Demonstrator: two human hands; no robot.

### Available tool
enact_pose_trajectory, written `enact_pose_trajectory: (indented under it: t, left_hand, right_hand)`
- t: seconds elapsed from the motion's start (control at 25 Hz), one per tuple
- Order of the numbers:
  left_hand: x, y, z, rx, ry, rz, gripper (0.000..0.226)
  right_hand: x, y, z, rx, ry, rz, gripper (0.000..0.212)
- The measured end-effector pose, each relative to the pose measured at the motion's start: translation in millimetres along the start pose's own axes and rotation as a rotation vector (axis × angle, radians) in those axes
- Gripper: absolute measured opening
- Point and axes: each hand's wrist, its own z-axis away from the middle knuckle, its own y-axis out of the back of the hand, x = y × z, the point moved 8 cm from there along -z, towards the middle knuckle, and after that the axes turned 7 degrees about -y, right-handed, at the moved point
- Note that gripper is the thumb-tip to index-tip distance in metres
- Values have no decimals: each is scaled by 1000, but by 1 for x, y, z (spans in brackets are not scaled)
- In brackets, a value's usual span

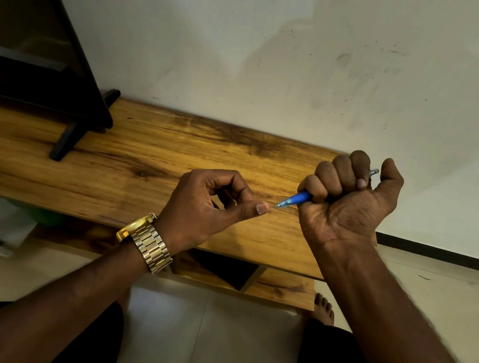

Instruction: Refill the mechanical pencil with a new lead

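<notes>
My right hand is closed in a fist around a blue mechanical pencil. The pencil's blue tip points left and down, and its metal top end sticks out between my fingers and thumb at the upper right. My left hand, with a gold watch on the wrist, is just left of the pencil tip. Its thumb and forefinger are pinched together next to the tip. A lead between those fingers is too thin to make out. Both hands hover above a wooden table.
A black screen on a stand occupies the table's far left. A white wall rises behind the table. Under the tabletop is a lower wooden shelf. My bare foot rests on the pale tiled floor.
</notes>
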Motion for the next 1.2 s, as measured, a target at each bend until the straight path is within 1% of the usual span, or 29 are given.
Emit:
enact_pose_trajectory:
  t: [0.08, 0.2, 0.32, 0.44, 0.52, 0.56, 0.6, 0.64, 0.68, 0.72, 0.76, 0.8, 0.88, 0.96, 1.04, 1.2]
  left_hand:
    - [-8, 4, -1, 9, 31, -31, 19]
    - [-32, 15, 0, 46, 147, -135, 26]
    - [-63, 22, 1, 52, 298, -258, 26]
    - [-82, 30, -5, 15, 332, -412, 20]
    - [-90, 29, -8, -47, 288, -528, 11]
    - [-96, 26, -8, -75, 253, -591, 9]
    - [-103, 23, -8, -99, 222, -648, 12]
    - [-112, 19, -8, -121, 203, -691, 17]
    - [-121, 17, -6, -145, 198, -718, 23]
    - [-130, 16, -4, -162, 194, -737, 30]
    - [-137, 15, -2, -171, 189, -761, 36]
    - [-146, 16, 1, -184, 202, -796, 44]
    - [-165, 20, 9, -231, 286, -872, 61]
    - [-180, 21, 16, -302, 350, -930, 75]
    - [-185, 18, 17, -342, 344, -962, 83]
    - [-186, 20, 15, -332, 328, -967, 86]
  right_hand:
    - [1, -7, 0, -92, -11, -38, 60]
    - [2, -3, -4, -100, -60, -17, 46]
    - [8, 7, -16, -17, -116, 94, 33]
    - [11, 18, -32, 95, -103, 287, 23]
    - [10, 26, -40, 142, -93, 489, 16]
    - [10, 32, -43, 163, -87, 655, 15]
    - [9, 39, -47, 190, -68, 901, 15]
    - [8, 46, -51, 221, -35, 1174, 16]
    - [10, 52, -55, 250, -2, 1395, 17]
    - [13, 60, -59, 278, 21, 1533, 16]
    - [15, 68, -63, 311, 38, 1595, 16]
    - [17, 76, -67, 356, 54, 1606, 16]
    - [23, 88, -74, 432, 89, 1605, 15]
    - [31, 95, -81, 461, 124, 1634, 14]
    - [36, 98, -86, 475, 165, 1675, 16]
    - [41, 100, -87, 466, 279, 1752, 21]
